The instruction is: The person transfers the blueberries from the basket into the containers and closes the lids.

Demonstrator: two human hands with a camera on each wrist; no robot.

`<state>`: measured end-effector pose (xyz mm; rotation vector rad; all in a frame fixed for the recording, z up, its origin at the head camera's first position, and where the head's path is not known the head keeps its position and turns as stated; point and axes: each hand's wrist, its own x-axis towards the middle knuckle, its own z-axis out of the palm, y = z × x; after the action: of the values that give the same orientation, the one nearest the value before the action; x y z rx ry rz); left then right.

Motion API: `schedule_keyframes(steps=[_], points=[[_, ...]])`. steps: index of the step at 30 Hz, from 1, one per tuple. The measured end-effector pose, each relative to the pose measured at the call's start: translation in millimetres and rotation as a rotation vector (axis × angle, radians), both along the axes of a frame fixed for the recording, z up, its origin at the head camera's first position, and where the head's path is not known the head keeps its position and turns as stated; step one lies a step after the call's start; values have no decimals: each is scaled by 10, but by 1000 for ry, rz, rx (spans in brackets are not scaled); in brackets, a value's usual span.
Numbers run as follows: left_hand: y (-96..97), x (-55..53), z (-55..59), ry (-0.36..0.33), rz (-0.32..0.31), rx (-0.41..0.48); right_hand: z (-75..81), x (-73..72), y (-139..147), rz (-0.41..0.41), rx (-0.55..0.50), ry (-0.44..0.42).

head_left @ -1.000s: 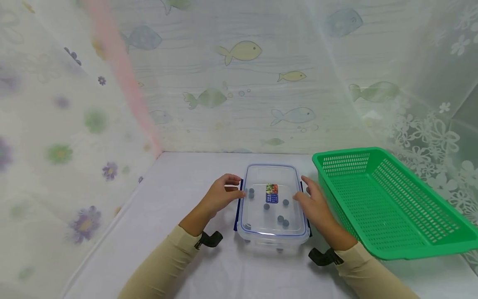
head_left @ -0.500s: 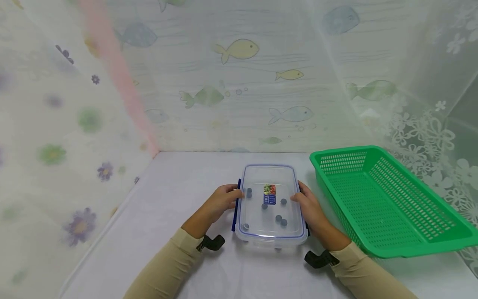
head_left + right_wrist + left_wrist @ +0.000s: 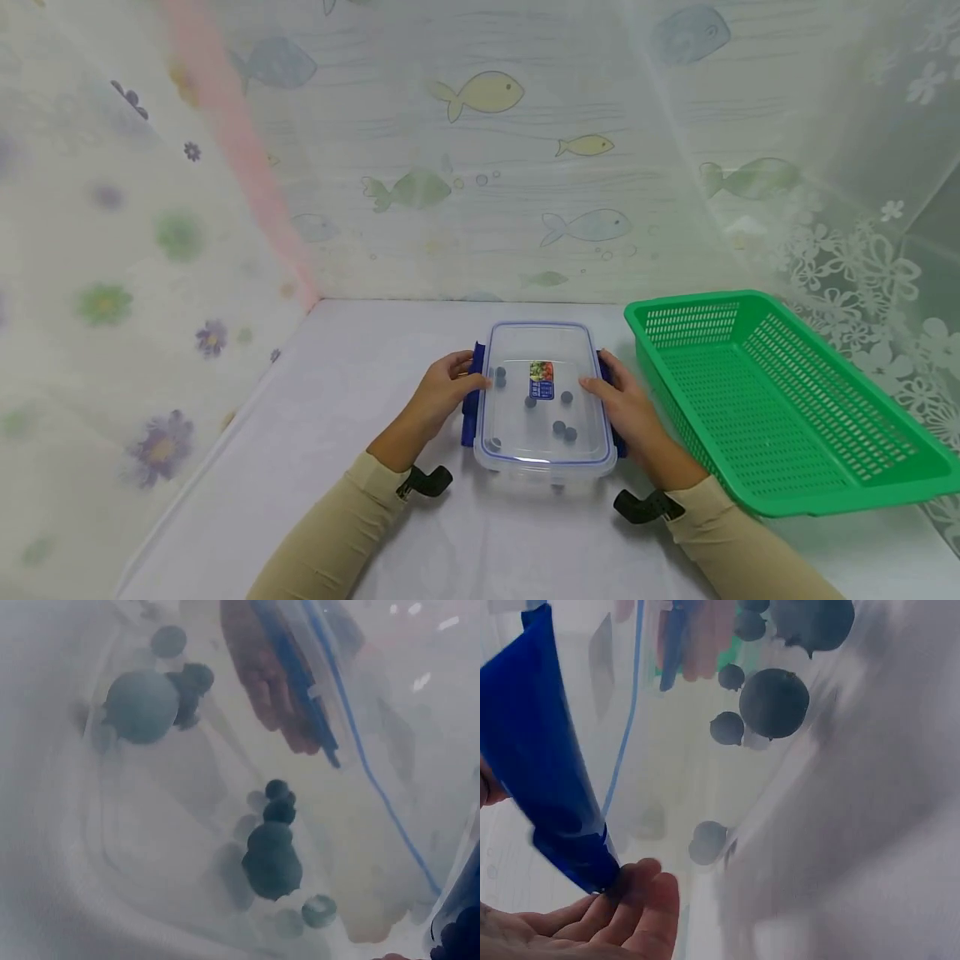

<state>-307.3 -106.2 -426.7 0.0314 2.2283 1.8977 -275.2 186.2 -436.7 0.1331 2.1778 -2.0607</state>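
Note:
A clear plastic food container (image 3: 525,425) with a blue-rimmed lid stands on the white cloth. Several small grey-blue balls (image 3: 775,703) with little nubs show through its walls. My left hand (image 3: 438,396) grips its left side, thumb on the lid edge and fingers by the blue latch (image 3: 471,400), which tilts outward. In the left wrist view those fingers touch the latch's lower end. My right hand (image 3: 633,412) holds the opposite side, thumb on the lid, fingers behind the right latch (image 3: 618,442), also tilted outward. Part of the right fingers is hidden.
To the right of the container stands a green plastic basket (image 3: 757,433) with slotted walls, close to my right forearm. A fish-printed curtain (image 3: 480,167) hangs behind the table, and a flowered one (image 3: 150,333) on the left.
Both hands have closed in on the container's sides, thumbs on the lid. The blue latches have swung outward from the walls. The balls have hardly shifted.

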Motion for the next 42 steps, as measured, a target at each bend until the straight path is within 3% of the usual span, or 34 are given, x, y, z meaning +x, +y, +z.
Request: schedule_keyframes(steps=[5,9,13,21,32,42], points=[[53,51,-18,58,49,-18,45,28,-15,-56,33,45],[125,101,-28,87,52,-24,67,45,-40,-20,-5,73],[202,150,-30,98,26,-40,76,55,-69,20,-35,62],[333,243,-9,88,-46,-186,87,75,-102,15,-14,51],[406,264,-27,118,-76,-173,160,136,-116,35,148,63],[439,274,22,123,-75,-213,182,142,-84,45,159,74]])
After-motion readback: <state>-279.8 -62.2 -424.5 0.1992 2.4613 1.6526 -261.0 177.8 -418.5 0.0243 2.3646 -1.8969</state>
